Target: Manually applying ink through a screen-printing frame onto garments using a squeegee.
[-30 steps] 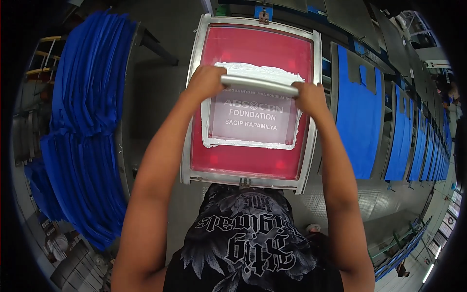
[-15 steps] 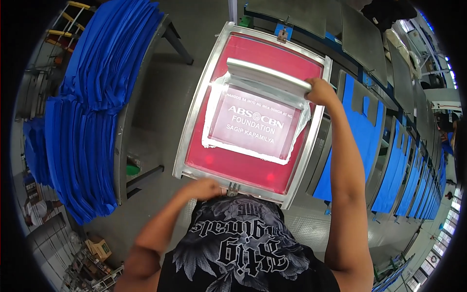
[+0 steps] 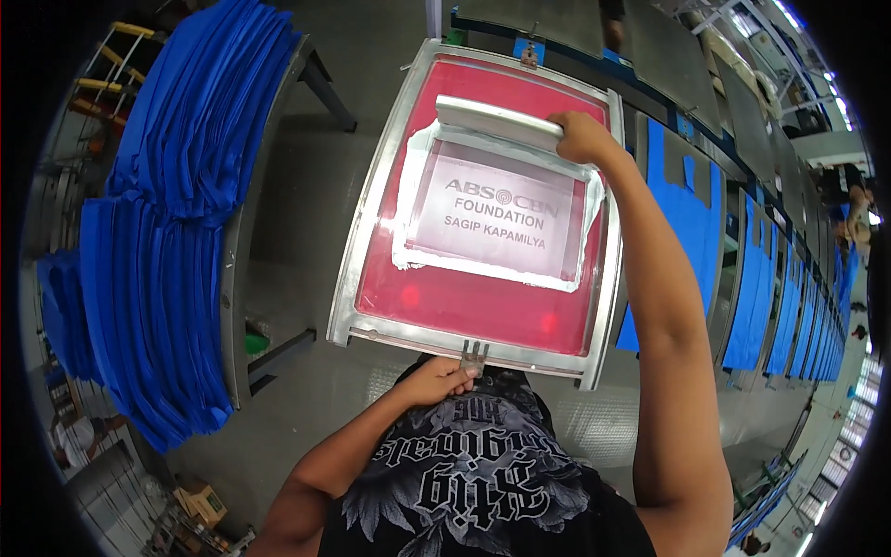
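In front of me is a silk-screen frame (image 3: 384, 190) with metal edges, a red mesh (image 3: 445, 302) and a pale lettered window bordered with white tape. Across the far part of the window lies a long, light-coloured squeegee (image 3: 497, 121). My right hand (image 3: 587, 139) is closed around its right end. At the frame's near edge, my left hand (image 3: 436, 381) pinches a small pronged metal bracket (image 3: 474, 355) between thumb and fingers. What lies beneath the screen is hidden.
Thick stacks of blue fabric (image 3: 153, 306) hang over a table edge on the left. To the right runs a long row of sloped metal boards, several bearing blue fabric pieces (image 3: 682, 232). Another metal clamp (image 3: 528, 58) sits at the frame's far edge.
My left hand has moved right, onto the near bracket. My right hand and the squeegee sit slightly farther up and left in view. The window's lettering has gone from white to grey.
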{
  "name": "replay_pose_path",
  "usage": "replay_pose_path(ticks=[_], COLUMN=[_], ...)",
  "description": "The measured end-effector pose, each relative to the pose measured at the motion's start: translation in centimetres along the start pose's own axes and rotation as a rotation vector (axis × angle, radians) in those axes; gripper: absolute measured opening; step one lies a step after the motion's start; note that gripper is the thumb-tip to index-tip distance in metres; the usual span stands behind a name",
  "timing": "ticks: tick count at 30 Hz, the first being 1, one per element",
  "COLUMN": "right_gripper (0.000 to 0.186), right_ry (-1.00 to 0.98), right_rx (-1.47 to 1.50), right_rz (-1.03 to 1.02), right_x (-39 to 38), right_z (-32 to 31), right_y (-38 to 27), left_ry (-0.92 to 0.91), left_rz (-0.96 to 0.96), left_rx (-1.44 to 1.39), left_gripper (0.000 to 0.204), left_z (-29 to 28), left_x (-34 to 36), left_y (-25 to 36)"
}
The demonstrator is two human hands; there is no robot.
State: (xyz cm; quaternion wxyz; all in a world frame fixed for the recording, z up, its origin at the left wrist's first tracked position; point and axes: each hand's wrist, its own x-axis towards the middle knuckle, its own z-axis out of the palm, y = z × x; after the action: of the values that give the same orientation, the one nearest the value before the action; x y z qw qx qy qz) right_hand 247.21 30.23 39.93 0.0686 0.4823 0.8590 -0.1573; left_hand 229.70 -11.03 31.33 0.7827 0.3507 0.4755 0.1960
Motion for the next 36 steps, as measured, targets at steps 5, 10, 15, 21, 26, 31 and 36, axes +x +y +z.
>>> replay_pose_path(ticks=[5, 10, 15, 21, 26, 31, 36], right_gripper=[0.052, 0.052, 0.05, 0.036, 0.037, 0.031, 0.036], right_ry=[0.086, 0.056, -0.028, 0.235, 0.248, 0.182, 0.198], right_rx=[-0.032, -0.04, 0.001, 0.082, 0.124, 0.096, 0.188], right_rz=[0.035, 0.024, 0.038, -0.103, -0.153, -0.093, 0.108], right_x=[-0.9, -3.0, -12.2, -23.5, -23.0, -23.1, -24.8], right_z=[0.1, -0.3, 2.3, 7.4, 9.0, 9.2, 9.1], right_y=[-0.6, -2.0, -7.3, -12.2, -10.7, -8.2, -3.4], left_ry=[-0.034, -0.014, 0.039, 0.093, 0.204, 0.34, 0.368], left_rz=[0.071, 0.082, 0.091, 0.021, -0.081, -0.172, -0.196], left_rx=[0.009, -0.022, -0.008, -0.035, -0.001, 0.045, 0.046], left_gripper=[0.043, 0.043, 0.044, 0.043, 0.044, 0.04, 0.04], left_z=[0.2, 0.5, 0.7, 1.0, 1.0, 1.5, 1.4], left_x=[-0.8, -0.9, -1.2, -0.3, 1.2, 1.7, 1.7], left_y=[2.0, 2.0, 2.3, 0.9, -1.2, -1.7, -2.1])
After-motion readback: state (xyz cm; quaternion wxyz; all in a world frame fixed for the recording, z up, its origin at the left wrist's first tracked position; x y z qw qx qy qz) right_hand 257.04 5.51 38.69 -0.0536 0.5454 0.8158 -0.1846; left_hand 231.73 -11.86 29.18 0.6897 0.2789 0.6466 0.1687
